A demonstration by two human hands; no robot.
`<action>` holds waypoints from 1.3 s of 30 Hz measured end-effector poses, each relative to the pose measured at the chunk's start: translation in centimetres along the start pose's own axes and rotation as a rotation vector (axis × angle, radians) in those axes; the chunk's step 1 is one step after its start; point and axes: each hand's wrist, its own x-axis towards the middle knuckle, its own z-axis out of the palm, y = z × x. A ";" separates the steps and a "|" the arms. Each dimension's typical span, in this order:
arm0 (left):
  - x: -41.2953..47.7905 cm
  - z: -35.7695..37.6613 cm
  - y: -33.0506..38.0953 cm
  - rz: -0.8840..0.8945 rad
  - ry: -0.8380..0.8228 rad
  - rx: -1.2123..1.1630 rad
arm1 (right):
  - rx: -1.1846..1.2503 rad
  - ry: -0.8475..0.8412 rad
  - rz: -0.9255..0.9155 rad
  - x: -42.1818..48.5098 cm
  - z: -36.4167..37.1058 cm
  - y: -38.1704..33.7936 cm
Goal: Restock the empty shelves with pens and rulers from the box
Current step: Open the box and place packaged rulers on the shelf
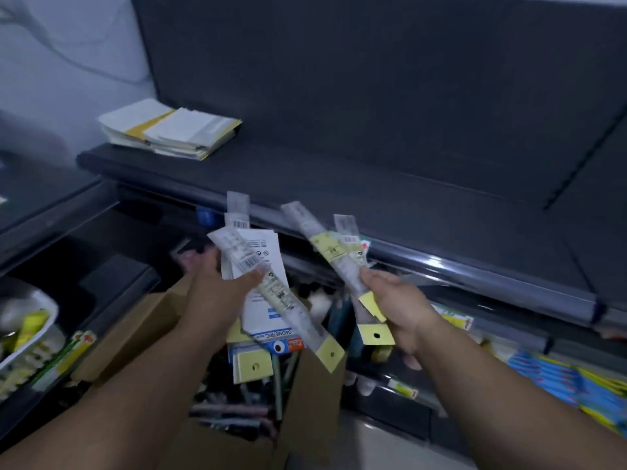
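Note:
My left hand (pixel 217 283) holds a fanned bunch of packaged rulers (pixel 271 286), clear sleeves with yellow hang tabs, together with a white and blue geometric set pack (pixel 268 320). My right hand (pixel 397 303) grips two or three more packaged rulers (pixel 334 252), tilted up to the left. Both hands hover above an open cardboard box (pixel 312 395) that holds pens and more stationery. Just beyond the hands runs the dark grey shelf (pixel 373 184), mostly bare.
A stack of white and yellow paper packs (pixel 169 128) lies at the shelf's left end. Lower shelves on the right carry colourful packaged goods (pixel 559 374). A white tray (pixel 30 320) of items sits at the far left.

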 end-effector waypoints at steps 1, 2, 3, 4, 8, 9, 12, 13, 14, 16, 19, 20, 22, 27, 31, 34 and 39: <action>0.2 1.7 0.3 0.007 -0.019 0.006 | 0.046 0.009 -0.021 0.0 -1.4 -0.5; 0.3 3.5 0.6 0.014 -0.039 0.009 | 0.083 0.014 -0.037 0.0 -2.8 -1.1; 0.4 5.3 0.9 0.017 -0.057 0.007 | 0.095 0.024 -0.056 0.2 -4.5 -1.6; 0.4 7.3 1.2 0.023 -0.078 0.009 | 0.098 0.041 -0.070 0.4 -6.1 -2.1; 0.8 15.2 2.5 0.041 -0.131 0.035 | 0.046 0.113 -0.078 2.2 -13.6 -4.0; 1.2 17.3 2.8 0.040 -0.138 0.031 | 0.023 0.129 -0.075 2.8 -15.6 -4.6; 2.4 23.0 3.6 0.032 -0.137 0.009 | -0.032 0.171 -0.050 5.1 -21.2 -6.4; 2.8 24.8 3.8 0.030 -0.133 0.002 | -0.048 0.190 -0.046 6.1 -22.8 -6.9; 3.2 26.4 3.9 0.026 -0.130 0.000 | -0.059 0.202 -0.043 6.9 -24.1 -7.6; 3.9 29.0 3.9 0.020 -0.119 0.000 | -0.078 0.218 -0.039 8.6 -25.8 -8.5; 4.9 31.1 3.9 0.004 -0.099 0.004 | -0.132 0.246 -0.034 11.2 -26.4 -9.2; 5.3 31.5 3.8 -0.004 -0.094 0.002 | -0.141 0.246 -0.040 12.0 -26.2 -9.3; 6.4 31.6 3.8 -0.016 -0.066 0.008 | -0.183 0.208 -0.049 13.6 -25.7 -9.3; 9.8 30.4 3.9 -0.024 -0.041 -0.008 | -0.310 0.168 -0.078 16.1 -22.6 -10.6; 12.5 28.4 4.2 -0.005 -0.060 0.018 | -0.416 0.190 -0.073 18.9 -19.5 -11.3; 14.5 26.3 4.5 -0.005 -0.074 0.040 | -0.482 0.237 -0.048 20.3 -16.9 -11.8; 17.3 23.4 4.4 0.001 -0.086 0.073 | -0.743 0.316 -0.032 21.8 -14.3 -12.6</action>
